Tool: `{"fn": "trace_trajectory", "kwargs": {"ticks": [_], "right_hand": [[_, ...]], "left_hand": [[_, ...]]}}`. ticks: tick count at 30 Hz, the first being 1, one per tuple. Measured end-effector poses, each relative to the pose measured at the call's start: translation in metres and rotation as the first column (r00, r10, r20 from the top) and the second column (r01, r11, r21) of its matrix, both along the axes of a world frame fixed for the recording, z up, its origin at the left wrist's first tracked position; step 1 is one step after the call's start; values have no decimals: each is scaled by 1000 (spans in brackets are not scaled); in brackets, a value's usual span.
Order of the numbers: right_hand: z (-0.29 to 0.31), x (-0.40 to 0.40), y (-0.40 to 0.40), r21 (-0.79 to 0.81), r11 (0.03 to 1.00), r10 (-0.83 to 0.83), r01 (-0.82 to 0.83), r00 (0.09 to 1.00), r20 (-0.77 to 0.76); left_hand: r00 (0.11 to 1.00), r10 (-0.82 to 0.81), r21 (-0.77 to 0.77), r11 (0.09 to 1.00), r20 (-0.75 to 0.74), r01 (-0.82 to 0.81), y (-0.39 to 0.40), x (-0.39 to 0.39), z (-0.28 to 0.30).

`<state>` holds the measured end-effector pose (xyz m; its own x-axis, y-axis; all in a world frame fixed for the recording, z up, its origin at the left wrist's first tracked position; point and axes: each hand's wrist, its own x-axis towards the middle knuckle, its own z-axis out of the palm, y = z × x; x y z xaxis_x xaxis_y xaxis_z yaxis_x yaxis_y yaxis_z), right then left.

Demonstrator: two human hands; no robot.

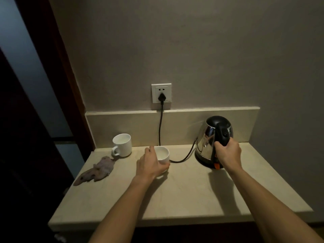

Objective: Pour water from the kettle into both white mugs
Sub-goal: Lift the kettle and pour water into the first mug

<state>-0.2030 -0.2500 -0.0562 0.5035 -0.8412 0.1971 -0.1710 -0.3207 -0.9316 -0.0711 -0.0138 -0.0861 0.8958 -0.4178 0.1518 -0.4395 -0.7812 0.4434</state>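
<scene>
A steel kettle (207, 137) with a black lid and handle stands upright on its base at the back right of the counter. My right hand (228, 153) grips its handle. A white mug (164, 154) stands near the middle of the counter, and my left hand (150, 163) holds it from the left and front, fingers wrapped round its side. A second white mug (122, 144) with its handle facing front-left stands at the back left, apart from both hands.
A black cord (159, 127) runs from the wall socket (161, 92) down and across to the kettle base, passing just behind the held mug. A crumpled cloth (98, 171) lies at the left edge of the beige counter (184, 193). A dark door frame stands left.
</scene>
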Motion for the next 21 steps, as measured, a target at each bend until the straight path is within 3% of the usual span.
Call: {"fn": "trace_trajectory", "kwargs": {"ticks": [5,12,21], "right_hand": [[3,-1,3,9,1000,10,-11,1000,17],[5,-9,-8,162,982,80,-97,991,106],[17,-30,-42,219,951,203,-220,974,98]], "left_hand": [[997,-78,-4,997,8,78,5,-27,-6],[992,-129,-57,990,6,129,16,-33,-15],[986,-164,-105,981,11,164,20,-25,-22]]}}
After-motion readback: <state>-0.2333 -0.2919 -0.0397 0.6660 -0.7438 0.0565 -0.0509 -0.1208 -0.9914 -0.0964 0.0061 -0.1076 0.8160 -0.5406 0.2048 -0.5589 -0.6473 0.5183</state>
